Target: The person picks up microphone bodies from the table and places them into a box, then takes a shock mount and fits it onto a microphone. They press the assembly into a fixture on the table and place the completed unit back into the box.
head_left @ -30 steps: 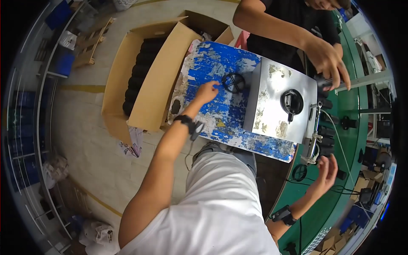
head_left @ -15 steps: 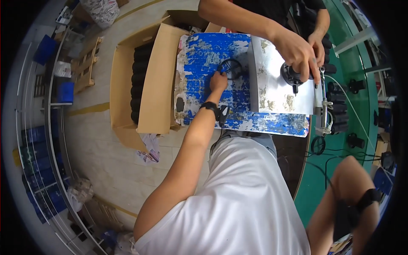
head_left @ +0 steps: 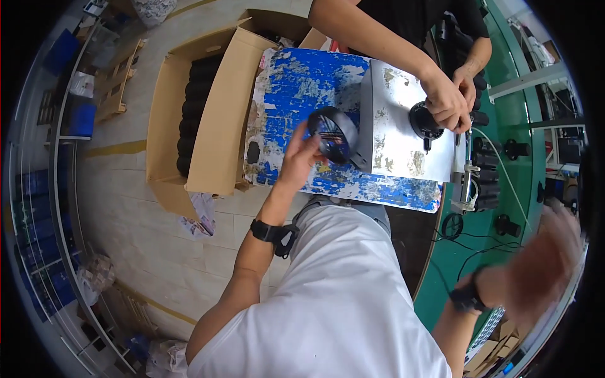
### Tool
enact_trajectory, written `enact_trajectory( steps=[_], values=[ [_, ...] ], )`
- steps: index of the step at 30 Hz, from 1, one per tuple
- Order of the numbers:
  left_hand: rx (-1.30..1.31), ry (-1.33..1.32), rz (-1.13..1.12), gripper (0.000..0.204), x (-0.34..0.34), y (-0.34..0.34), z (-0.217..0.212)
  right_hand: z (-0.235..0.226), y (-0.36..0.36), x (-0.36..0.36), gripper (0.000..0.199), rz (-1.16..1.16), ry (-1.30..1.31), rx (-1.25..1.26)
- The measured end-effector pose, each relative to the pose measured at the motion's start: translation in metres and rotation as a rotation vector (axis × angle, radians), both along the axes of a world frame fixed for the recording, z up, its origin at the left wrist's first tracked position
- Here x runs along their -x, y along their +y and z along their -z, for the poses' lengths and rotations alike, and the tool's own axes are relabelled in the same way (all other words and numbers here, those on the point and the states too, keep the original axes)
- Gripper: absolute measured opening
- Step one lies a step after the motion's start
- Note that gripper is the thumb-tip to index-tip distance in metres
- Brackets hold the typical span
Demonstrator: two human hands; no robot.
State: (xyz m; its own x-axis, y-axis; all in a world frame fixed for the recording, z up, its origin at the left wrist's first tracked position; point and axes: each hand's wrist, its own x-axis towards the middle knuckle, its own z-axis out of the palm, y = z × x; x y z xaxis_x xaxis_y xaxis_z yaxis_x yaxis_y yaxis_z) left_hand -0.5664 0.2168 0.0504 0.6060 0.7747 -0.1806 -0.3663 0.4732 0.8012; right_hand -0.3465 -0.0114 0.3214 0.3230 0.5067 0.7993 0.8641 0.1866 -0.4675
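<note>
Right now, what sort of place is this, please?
Probably an assembly workshop: a green bench holding black parts, an open carton of dark rounded pieces, and a co-worker's hands at a metal box.

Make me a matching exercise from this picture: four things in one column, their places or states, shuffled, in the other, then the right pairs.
Column one
1. The wearer's left hand
2. The wearer's right hand
3. The silver metal box
4. The long cardboard box

Column two
A. Stands on the worn blue tabletop
B. Contains a row of black cylinders
C. Holds a black round part
D. Blurred, toward the picture's right edge

Right pairs: 1-C, 2-D, 3-A, 4-B
</note>
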Motion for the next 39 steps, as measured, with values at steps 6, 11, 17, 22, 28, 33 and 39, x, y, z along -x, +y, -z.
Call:
enact_trajectory(
  steps=[6, 11, 17, 22, 28, 33, 39],
  values=[
    [-0.278, -0.236, 0.301, 0.040, -0.044, -0.025, -0.048, 0.182, 0.069, 0.024, 0.040, -0.506, 1.044, 0.803],
    [-0.447, -0.060, 0.499, 0.028, -0.057, -0.035, -0.058, 0.197, 0.059, 0.049, 0.053, -0.769, 1.651, 0.624],
    [-0.499, 0.130, 0.542, 0.033, -0.065, -0.034, -0.064, 0.201, 0.057, 0.051, 0.026, -0.464, 1.600, 0.500],
    [0.079, 0.122, 0.615, 0.045, -0.056, -0.035, -0.038, 0.206, 0.045, 0.041, 0.021, -0.317, 1.531, 0.403],
    [0.427, -0.053, 0.513, 0.056, -0.054, -0.038, -0.040, 0.207, 0.019, 0.025, 0.019, -0.014, 1.421, 0.159],
    [0.539, -0.373, 0.605, 0.059, -0.050, -0.045, -0.090, 0.201, -0.014, 0.007, 0.030, -0.206, 1.768, -0.282],
    [0.372, -0.418, 0.664, 0.049, -0.040, -0.048, -0.109, 0.213, -0.025, 0.002, 0.033, -0.579, 1.763, -0.417]
  ],
)
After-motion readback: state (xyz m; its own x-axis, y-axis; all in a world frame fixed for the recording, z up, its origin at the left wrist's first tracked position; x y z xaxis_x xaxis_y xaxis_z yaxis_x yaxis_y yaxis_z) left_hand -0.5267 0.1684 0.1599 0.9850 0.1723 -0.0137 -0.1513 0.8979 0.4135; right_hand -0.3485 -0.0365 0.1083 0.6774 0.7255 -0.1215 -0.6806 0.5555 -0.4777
